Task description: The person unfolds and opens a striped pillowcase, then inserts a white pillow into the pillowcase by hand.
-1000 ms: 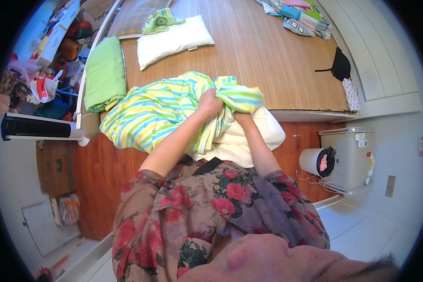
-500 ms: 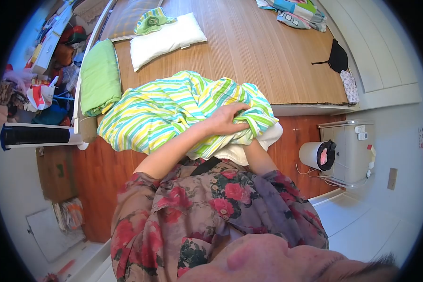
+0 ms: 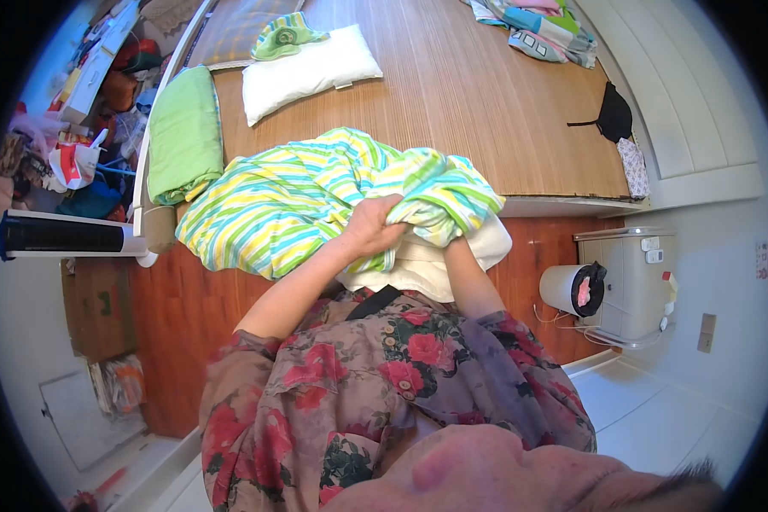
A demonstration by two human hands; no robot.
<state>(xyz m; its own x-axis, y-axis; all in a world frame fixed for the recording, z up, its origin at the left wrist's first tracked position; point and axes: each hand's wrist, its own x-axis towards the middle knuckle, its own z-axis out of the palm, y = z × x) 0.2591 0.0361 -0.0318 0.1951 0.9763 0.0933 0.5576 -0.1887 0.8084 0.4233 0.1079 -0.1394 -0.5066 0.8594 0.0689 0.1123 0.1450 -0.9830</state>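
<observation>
One hand (image 3: 371,229) grips cloth (image 3: 269,209) overhanging the bed's edge (image 3: 567,206).

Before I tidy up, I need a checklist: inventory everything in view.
Striped cover: one, multicoloured, bed's near edge
Thick padding: one, cream, partly under cover
Bed: one, brown, ahead
Pillow: one, white, on bed
Hat: one, green, partly on pillow
Folded bedding: one, green, bed's left
Clothes: several, multicoloured, bed's far right
Strapped item: one, black, bed's right edge
Floral cloth: one, whitish, beside it
Bin: one, white, right floor
Cabinet: one, beige, beside bin
Clutter: many, mixed, left of bed
Carton: one, brown, at left
Shirt: one, floral, worn
Left grip: one, bare, holding cover
Right grip: one, hidden by cover
</observation>
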